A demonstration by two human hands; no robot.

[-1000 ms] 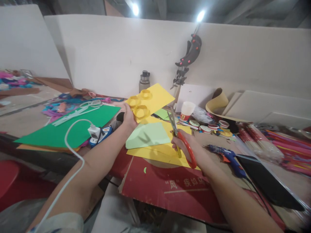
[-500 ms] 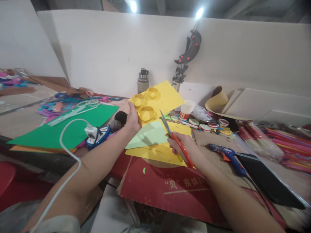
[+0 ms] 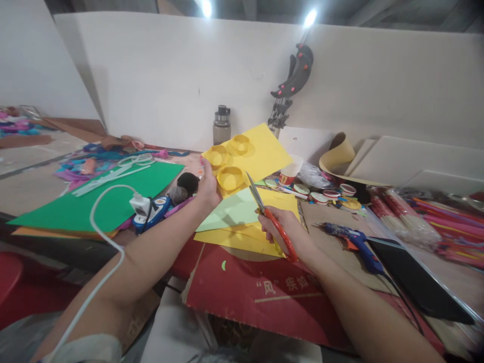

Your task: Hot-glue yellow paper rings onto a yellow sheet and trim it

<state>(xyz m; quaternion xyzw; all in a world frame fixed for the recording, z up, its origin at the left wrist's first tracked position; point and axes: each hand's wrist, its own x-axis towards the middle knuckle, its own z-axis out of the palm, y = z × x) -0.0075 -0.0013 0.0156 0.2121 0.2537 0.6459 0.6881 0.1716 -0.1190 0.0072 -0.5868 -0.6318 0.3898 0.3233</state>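
My left hand (image 3: 209, 186) grips the left edge of a yellow sheet of paper (image 3: 262, 151), which is raised and tilted above the table. Three yellow rings (image 3: 231, 178) sit on that sheet near my fingers. In my right hand (image 3: 285, 227) is a pair of scissors (image 3: 282, 234) with red handles, the blades pointing up and left toward the sheet's lower edge. The blades look nearly closed. Beneath lie a pale green sheet (image 3: 223, 212) and more yellow paper (image 3: 242, 242), resting on a red cardboard panel (image 3: 234, 287).
A blue glue gun (image 3: 355, 242) lies to the right, beside a black flat item (image 3: 419, 282). On the left are green sheets (image 3: 113, 201) and a power strip (image 3: 157, 212) with a white cable. A bottle (image 3: 222, 126) and paper cups (image 3: 290, 171) stand behind.
The yellow sheet with its rings has shifted slightly right and tilted a little more toward me. My right hand and the scissors have moved slightly left.
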